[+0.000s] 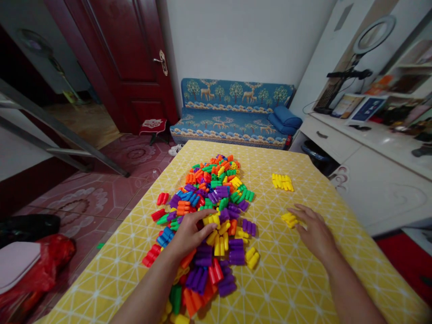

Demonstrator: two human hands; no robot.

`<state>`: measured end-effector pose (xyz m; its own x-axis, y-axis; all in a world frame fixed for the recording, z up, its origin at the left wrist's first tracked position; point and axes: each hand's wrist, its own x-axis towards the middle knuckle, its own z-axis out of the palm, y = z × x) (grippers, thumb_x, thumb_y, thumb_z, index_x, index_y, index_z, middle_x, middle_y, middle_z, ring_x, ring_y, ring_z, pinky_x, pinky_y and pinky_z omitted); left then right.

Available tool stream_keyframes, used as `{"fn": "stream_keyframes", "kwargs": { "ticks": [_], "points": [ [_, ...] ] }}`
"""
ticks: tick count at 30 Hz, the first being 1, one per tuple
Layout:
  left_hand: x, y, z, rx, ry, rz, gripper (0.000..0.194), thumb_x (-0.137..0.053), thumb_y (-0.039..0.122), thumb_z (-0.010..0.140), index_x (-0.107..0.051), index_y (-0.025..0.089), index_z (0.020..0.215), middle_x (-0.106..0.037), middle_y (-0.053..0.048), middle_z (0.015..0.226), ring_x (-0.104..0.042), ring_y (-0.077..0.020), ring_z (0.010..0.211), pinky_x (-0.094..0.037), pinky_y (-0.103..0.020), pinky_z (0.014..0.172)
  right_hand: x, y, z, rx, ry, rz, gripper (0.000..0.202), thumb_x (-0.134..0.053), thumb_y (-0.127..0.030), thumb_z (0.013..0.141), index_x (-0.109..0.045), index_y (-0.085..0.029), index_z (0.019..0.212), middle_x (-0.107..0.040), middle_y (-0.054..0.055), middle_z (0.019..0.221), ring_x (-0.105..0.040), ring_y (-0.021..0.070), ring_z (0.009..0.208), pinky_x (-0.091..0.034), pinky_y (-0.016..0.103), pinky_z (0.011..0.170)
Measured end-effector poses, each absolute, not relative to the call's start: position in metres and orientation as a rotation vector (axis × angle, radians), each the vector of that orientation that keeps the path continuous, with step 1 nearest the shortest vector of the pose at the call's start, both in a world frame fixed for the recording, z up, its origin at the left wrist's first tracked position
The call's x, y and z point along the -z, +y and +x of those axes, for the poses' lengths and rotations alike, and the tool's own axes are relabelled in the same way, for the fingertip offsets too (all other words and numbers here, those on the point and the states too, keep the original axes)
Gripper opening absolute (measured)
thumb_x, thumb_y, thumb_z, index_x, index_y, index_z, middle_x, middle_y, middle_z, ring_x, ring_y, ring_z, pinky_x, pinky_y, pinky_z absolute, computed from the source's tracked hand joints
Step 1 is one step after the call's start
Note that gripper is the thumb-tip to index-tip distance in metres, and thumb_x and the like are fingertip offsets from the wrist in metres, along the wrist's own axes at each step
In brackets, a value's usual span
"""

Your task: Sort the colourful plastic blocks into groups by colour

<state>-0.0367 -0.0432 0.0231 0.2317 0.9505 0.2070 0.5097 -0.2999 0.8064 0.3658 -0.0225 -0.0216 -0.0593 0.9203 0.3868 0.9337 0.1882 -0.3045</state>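
My left hand [191, 231] is over the heap of coloured plastic building blocks [202, 198]. Its thumb and index finger close around a yellow block [212, 219] of joined tubes. More yellow blocks and purple ones lie just beneath and beside that hand. On the right part of the table, my right hand [315, 229] has its fingers apart, with the fingertips at the edge of a small yellow block piece [289, 219] lying on the cloth. Farther back lies a flat group of yellow blocks [282, 182], set side by side in rows.
A yellow cloth with white lines covers the table [270, 288]. Beyond it stands a blue patterned sofa [222, 119]. A white cabinet [381, 175] with a ring light [374, 35] is at right. A red door [131, 58] and metal ladder-like frame [67, 128] are at left.
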Motion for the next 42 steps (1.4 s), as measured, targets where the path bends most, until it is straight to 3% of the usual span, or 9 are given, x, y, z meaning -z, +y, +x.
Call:
{"fn": "stream_keyframes", "kwargs": {
  "ticks": [2, 5, 10, 15, 21, 27, 34, 42],
  "points": [
    [-0.023, -0.043, -0.036, -0.939, 1.337, 1.912, 0.035, -0.063, 0.036, 0.086, -0.069, 0.018, 0.115, -0.075, -0.006, 0.098, -0.069, -0.0208, 0.082, -0.053, -0.028, 0.075, 0.023, -0.017, 0.377, -0.111, -2.055, -1.705, 0.045, -0.052, -0.017, 0.072, -0.068, -0.026, 0.113, -0.062, 0.004, 0.122, -0.057, 0.0219, 0.11, -0.046, 0.037, 0.097],
    [-0.022, -0.043, -0.036, -0.932, 1.337, 1.904, 0.035, -0.063, 0.037, 0.086, -0.069, 0.019, 0.116, -0.075, -0.006, 0.097, -0.069, -0.021, 0.081, -0.052, -0.028, 0.073, 0.031, -0.004, 0.38, -0.235, -2.012, -1.696, 0.04, -0.053, -0.016, 0.072, -0.07, -0.022, 0.107, -0.066, 0.006, 0.107, -0.062, 0.0186, 0.096, -0.05, 0.032, 0.087],
    [-0.023, -0.043, -0.037, -0.943, 1.349, 1.891, 0.036, -0.064, 0.037, 0.085, -0.069, 0.018, 0.115, -0.075, -0.006, 0.1, -0.069, -0.0215, 0.084, -0.052, -0.028, 0.077, 0.039, 0.024, 0.366, 0.063, -1.841, -1.829, 0.03, -0.057, -0.026, 0.075, -0.07, -0.013, 0.099, -0.065, 0.011, 0.096, -0.061, 0.0221, 0.086, -0.051, 0.034, 0.079],
    [-0.026, -0.044, -0.037, -0.926, 1.36, 1.876, 0.035, -0.064, 0.035, 0.085, -0.069, 0.016, 0.114, -0.075, -0.007, 0.099, -0.068, -0.0206, 0.082, -0.052, -0.027, 0.075, 0.038, 0.022, 0.344, 0.184, -1.748, -1.823, 0.037, -0.052, -0.024, 0.076, -0.068, -0.015, 0.108, -0.062, 0.01, 0.098, -0.06, 0.0197, 0.082, -0.05, 0.03, 0.074],
    [-0.025, -0.044, -0.037, -0.908, 1.364, 1.911, 0.035, -0.063, 0.035, 0.086, -0.069, 0.018, 0.115, -0.075, -0.005, 0.094, -0.067, -0.0194, 0.077, -0.051, -0.027, 0.07, 0.039, -0.001, 0.337, -0.032, -1.835, -1.646, 0.04, -0.054, -0.034, 0.08, -0.067, -0.016, 0.114, -0.059, 0.009, 0.111, -0.058, 0.014, 0.076, -0.05, 0.029, 0.074],
    [-0.023, -0.043, -0.037, -0.917, 1.346, 1.915, 0.036, -0.063, 0.037, 0.086, -0.069, 0.019, 0.116, -0.075, -0.006, 0.095, -0.068, -0.0211, 0.082, -0.052, -0.029, 0.075, 0.041, 0.018, 0.345, 0.017, -1.643, -1.709, 0.036, -0.06, -0.044, 0.077, -0.068, -0.013, 0.094, -0.062, 0.007, 0.086, -0.055, 0.013, 0.062, -0.048, 0.029, 0.068],
    [-0.02, -0.042, -0.038, -0.921, 1.337, 1.859, 0.037, -0.062, 0.037, 0.086, -0.068, 0.017, 0.117, -0.074, -0.007, 0.103, -0.069, -0.0235, 0.089, -0.053, -0.03, 0.078, 0.024, 0.056, 0.332, 0.002, -1.38, -2.226, 0.035, -0.066, -0.05, 0.075, -0.064, -0.02, 0.092, -0.069, 0.005, 0.081, -0.06, 0.0184, 0.07, -0.036, 0.026, 0.059],
    [-0.019, -0.041, -0.038, -0.908, 1.332, 1.863, 0.038, -0.062, 0.038, 0.087, -0.067, 0.017, 0.118, -0.074, -0.008, 0.102, -0.069, -0.0235, 0.09, -0.053, -0.029, 0.077, 0.014, 0.062, 0.324, 0.041, -1.337, -2.39, 0.041, -0.062, -0.058, 0.077, -0.067, -0.019, 0.092, -0.07, 0.01, 0.082, -0.063, 0.0208, 0.071, -0.038, 0.027, 0.06]
  ]
}}
